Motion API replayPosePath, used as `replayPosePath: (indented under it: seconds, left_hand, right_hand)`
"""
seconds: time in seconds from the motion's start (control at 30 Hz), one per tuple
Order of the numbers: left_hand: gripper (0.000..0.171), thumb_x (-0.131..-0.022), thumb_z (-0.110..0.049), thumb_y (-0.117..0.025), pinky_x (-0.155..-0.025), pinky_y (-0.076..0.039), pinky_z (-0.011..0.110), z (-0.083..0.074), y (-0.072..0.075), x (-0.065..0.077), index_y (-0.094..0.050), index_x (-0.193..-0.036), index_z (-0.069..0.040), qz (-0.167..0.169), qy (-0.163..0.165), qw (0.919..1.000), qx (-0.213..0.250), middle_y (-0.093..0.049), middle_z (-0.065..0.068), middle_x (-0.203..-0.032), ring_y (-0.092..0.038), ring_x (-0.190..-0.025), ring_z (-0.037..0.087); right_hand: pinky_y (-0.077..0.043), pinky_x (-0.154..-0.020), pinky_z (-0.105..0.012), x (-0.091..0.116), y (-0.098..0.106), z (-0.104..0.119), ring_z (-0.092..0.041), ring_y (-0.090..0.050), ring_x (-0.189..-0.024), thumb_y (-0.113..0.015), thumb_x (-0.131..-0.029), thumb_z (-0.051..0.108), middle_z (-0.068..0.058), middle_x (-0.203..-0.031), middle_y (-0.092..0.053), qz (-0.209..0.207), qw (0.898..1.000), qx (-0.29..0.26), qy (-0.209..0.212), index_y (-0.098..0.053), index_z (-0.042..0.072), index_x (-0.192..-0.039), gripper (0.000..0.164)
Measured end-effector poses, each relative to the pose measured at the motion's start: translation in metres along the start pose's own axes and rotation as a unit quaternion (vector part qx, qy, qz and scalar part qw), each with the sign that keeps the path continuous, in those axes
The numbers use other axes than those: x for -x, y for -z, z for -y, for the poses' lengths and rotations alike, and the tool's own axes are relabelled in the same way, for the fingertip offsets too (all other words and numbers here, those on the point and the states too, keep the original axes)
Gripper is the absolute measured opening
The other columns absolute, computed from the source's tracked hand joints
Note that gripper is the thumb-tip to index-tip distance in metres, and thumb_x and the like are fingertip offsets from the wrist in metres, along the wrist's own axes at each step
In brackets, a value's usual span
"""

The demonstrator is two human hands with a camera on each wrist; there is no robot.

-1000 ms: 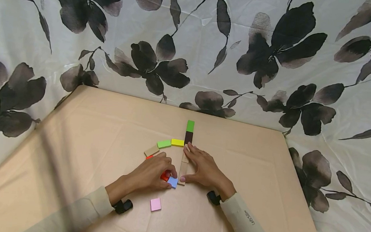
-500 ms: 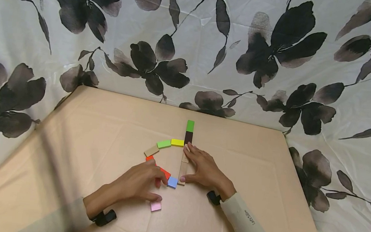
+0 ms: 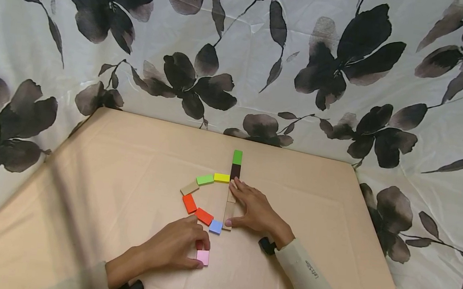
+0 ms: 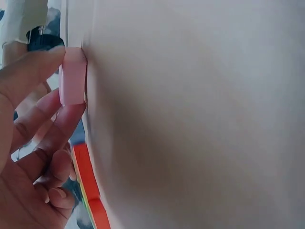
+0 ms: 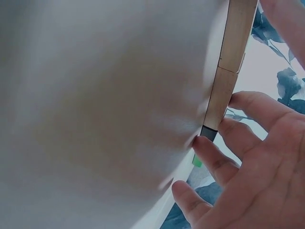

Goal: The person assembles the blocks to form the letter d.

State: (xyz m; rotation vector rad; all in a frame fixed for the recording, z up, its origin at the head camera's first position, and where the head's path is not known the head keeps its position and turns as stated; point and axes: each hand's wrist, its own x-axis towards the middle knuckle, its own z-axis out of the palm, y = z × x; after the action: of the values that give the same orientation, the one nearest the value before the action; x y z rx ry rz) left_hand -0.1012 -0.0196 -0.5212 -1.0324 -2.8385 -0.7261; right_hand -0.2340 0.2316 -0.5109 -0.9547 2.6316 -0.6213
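Observation:
My left hand pinches a pink block between thumb and fingers, low at the cloth in front of the curve of blocks. The left wrist view shows the thumb on one end of it and fingertips on the other. My right hand lies with extended fingers along a straight row, its fingertips touching the plain wooden blocks and partly covering them in the head view. That row continues away from me with a black block and a green block.
Left of the row curves a line of blocks: yellow, light green, tan, two red blocks and a blue block. A beige cloth covers the table. Behind it hangs a floral curtain.
My left hand has left the blue block, come toward me and taken hold of the pink block, which has shifted slightly right. My right hand has stayed in place.

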Motion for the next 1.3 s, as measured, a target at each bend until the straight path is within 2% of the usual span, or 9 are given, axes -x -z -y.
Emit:
replayPosePath:
  seconds: [0.07,0.33,0.5,0.67,0.9,1.1,1.3]
  left_hand:
    - [0.027,-0.076,-0.037,-0.095,-0.080,-0.046,0.019,-0.004,-0.002,-0.003,-0.076,-0.093,-0.028,-0.002,0.002,1.0000,-0.003,-0.066,-0.020,-0.084,-0.046,-0.090,0.000]
    - [0.024,-0.080,-0.037,-0.093,-0.083,-0.045,0.020,-0.014,-0.008,-0.017,-0.081,-0.099,-0.027,0.014,-0.006,0.9995,-0.029,-0.072,-0.016,-0.095,-0.045,-0.094,0.004]
    - [0.026,-0.081,-0.038,-0.092,-0.077,-0.043,0.017,-0.017,-0.014,-0.027,-0.082,-0.102,-0.029,-0.002,-0.024,0.9982,-0.056,-0.069,-0.012,-0.096,-0.046,-0.093,0.005]
    - [0.028,-0.079,-0.041,-0.093,-0.073,-0.041,0.016,-0.016,-0.017,-0.039,-0.083,-0.103,-0.030,-0.017,-0.028,0.9973,-0.065,-0.071,-0.010,-0.100,-0.046,-0.092,0.006]
    - [0.031,-0.074,-0.044,-0.096,-0.070,-0.039,0.017,-0.007,-0.016,-0.051,-0.083,-0.097,-0.027,-0.039,-0.009,0.9970,-0.067,-0.065,-0.009,-0.088,-0.043,-0.087,0.007]
    - [0.033,-0.072,-0.047,-0.096,-0.071,-0.037,0.018,-0.001,-0.013,-0.054,-0.084,-0.094,-0.026,-0.048,0.009,0.9974,-0.054,-0.063,-0.009,-0.085,-0.041,-0.084,0.006]
    - [0.032,-0.072,-0.042,-0.098,-0.070,-0.036,0.018,0.001,-0.010,-0.055,-0.083,-0.094,-0.024,-0.032,0.018,0.9984,-0.043,-0.061,-0.008,-0.083,-0.040,-0.084,0.007]
  right_hand:
    - [-0.019,-0.129,-0.065,0.000,0.000,0.000,-0.034,-0.020,-0.166,-0.091,-0.079,0.052,-0.005,-0.179,-0.017,-0.001,1.000,0.000,0.003,-0.031,0.016,-0.167,0.112]
    - [-0.020,-0.129,-0.064,0.001,0.000,-0.001,-0.034,-0.020,-0.166,-0.090,-0.080,0.051,-0.008,-0.179,-0.018,-0.003,1.000,0.001,0.018,-0.031,0.013,-0.167,0.112]
    - [-0.019,-0.129,-0.064,0.001,0.000,-0.002,-0.034,-0.020,-0.166,-0.090,-0.080,0.050,-0.009,-0.179,-0.018,-0.005,1.000,0.004,0.021,-0.031,0.013,-0.167,0.112]
    - [-0.020,-0.129,-0.064,0.000,-0.001,-0.003,-0.035,-0.020,-0.165,-0.091,-0.082,0.046,-0.009,-0.178,-0.018,-0.005,1.000,0.011,0.025,-0.031,0.012,-0.167,0.110]
    - [-0.021,-0.129,-0.063,0.000,-0.001,-0.005,-0.035,-0.021,-0.165,-0.091,-0.082,0.043,-0.009,-0.178,-0.018,-0.008,0.999,0.017,0.031,-0.030,0.013,-0.167,0.109]
    - [-0.020,-0.129,-0.065,-0.001,0.000,-0.005,-0.035,-0.021,-0.165,-0.091,-0.082,0.043,-0.009,-0.178,-0.018,-0.010,0.999,0.011,0.031,-0.030,0.013,-0.167,0.109]
    - [-0.019,-0.129,-0.064,-0.001,-0.001,-0.006,-0.035,-0.020,-0.165,-0.091,-0.082,0.044,-0.009,-0.179,-0.017,-0.009,1.000,0.007,0.029,-0.029,0.013,-0.168,0.110]
